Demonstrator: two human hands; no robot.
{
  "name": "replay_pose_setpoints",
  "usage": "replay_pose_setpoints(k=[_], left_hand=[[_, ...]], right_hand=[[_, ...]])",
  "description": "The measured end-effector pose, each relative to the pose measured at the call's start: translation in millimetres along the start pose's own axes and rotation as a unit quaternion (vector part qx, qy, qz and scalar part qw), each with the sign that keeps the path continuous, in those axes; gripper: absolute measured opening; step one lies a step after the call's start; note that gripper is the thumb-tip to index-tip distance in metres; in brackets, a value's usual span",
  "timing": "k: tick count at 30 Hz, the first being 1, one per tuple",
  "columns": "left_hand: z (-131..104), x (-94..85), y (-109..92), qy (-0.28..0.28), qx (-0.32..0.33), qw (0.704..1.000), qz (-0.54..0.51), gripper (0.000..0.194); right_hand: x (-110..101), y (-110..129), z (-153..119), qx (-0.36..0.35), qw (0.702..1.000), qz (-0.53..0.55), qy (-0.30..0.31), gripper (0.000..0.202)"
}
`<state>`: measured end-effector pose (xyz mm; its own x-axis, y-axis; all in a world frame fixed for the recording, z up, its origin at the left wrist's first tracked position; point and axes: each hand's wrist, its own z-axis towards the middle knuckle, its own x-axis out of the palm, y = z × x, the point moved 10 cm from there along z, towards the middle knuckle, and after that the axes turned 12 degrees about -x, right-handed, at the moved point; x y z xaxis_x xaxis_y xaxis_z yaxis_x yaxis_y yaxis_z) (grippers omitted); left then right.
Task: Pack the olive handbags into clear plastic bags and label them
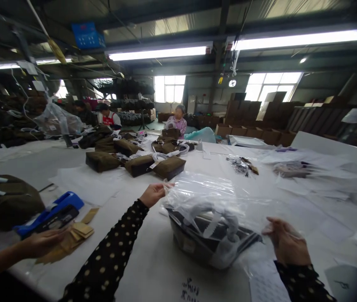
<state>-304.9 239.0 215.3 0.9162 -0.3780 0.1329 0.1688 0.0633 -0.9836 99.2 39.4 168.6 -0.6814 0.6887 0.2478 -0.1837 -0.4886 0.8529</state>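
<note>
A dark handbag (194, 235) with wrapped handles stands on the white table in front of me. Over it lies a clear plastic bag (206, 186), its open part spread above the handles. My left hand (155, 193) pinches the plastic at the far left corner. On the right, my right hand (285, 239) has its fingers closed on the plastic's other side, near the handbag's right end. Both my sleeves are black with pale dots. The handbag's lower body shows through the clear film.
At left, another person's hand (44, 243) is beside brown paper pieces (74, 237) and a blue tape dispenser (52, 212). Several olive bags (103, 161) sit further back. Plastic sheets (320, 167) lie at right, near small dark tags (241, 165). A person (178, 119) sits across the table.
</note>
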Motion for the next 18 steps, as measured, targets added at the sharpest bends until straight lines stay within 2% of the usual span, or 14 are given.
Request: replay_pose_setpoints(k=[1,3,5,7,10,13,15,18], left_hand=[[5.8,4.3,-9.3,0.0,0.007,1.0,-0.013,0.031],[5.5,9.2,-29.3,-0.012,0.035,0.998,-0.041,0.022],[-6.0,8.6,-45.9,-0.031,0.065,0.994,-0.08,0.02],[-20.3,4.2,-54.2,-0.044,0.079,0.988,-0.125,0.023],[-33.6,-3.7,-43.5,-0.041,0.03,0.983,-0.178,0.026],[-40.7,-12.0,-25.6,-0.039,-0.035,0.983,-0.176,0.027],[-44.3,-19.7,-24.7,-0.059,-0.036,0.984,-0.162,0.026],[-47.1,-26.3,-33.9,-0.096,-0.009,0.979,-0.181,0.023]], right_hand=[[-7.4,4.8,1.4,-0.003,1.0,0.014,-0.02,0.031],[-25.2,14.9,4.7,-0.005,0.996,0.049,-0.071,0.03],[-39.7,24.4,8.3,-0.004,0.992,0.061,-0.109,0.033],[-44.8,31.9,12.7,-0.004,0.992,0.058,-0.113,0.036],[-39.8,37.5,18.9,-0.009,0.993,0.072,-0.09,0.033],[-33.4,33.1,20.9,0.018,0.992,0.096,-0.077,0.033],[-32.1,31.6,21.2,0.034,0.991,0.108,-0.076,0.035],[-35.1,40.7,23.0,0.007,0.99,0.115,-0.08,0.032]])
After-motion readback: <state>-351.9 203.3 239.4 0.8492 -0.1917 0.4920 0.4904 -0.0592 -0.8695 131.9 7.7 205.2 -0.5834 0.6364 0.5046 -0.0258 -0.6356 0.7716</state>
